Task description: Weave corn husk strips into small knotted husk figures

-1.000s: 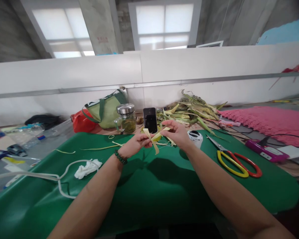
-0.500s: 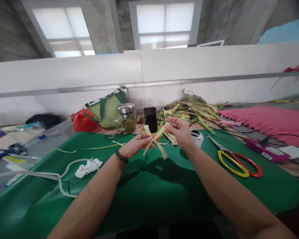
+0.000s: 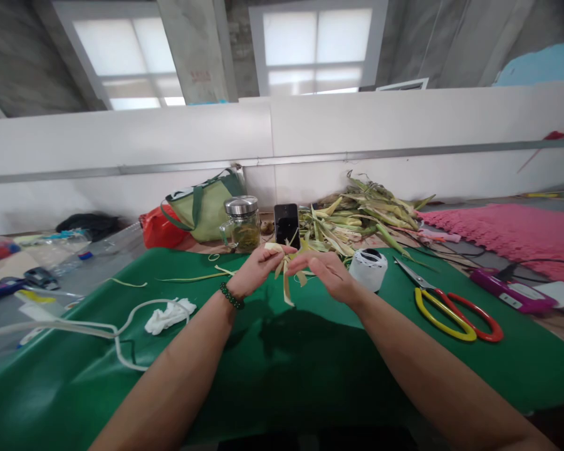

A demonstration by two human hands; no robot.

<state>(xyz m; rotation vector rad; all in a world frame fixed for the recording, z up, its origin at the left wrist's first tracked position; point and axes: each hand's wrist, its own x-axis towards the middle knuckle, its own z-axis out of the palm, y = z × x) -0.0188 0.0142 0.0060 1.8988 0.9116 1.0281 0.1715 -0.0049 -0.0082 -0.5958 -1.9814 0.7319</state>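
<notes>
My left hand, with a green bead bracelet on its wrist, is closed on pale corn husk strips above the green mat. Strip ends hang below the fingers, and one folded piece lies over the top of them. My right hand is just to the right, its fingers stretched out toward the strips and partly in front of them. Whether those fingertips touch the husk I cannot tell. A phone stands upright behind the hands.
White spool and red-and-yellow-handled scissors lie right of my hands. Behind are a husk pile, a lidded glass jar and a green bag. On the left are a crumpled white tissue and a white cable.
My right hand has let go of the raised husk strip and moved down, fingers now straightened. The husk strips have turned in my left hand. The view has shifted slightly.
</notes>
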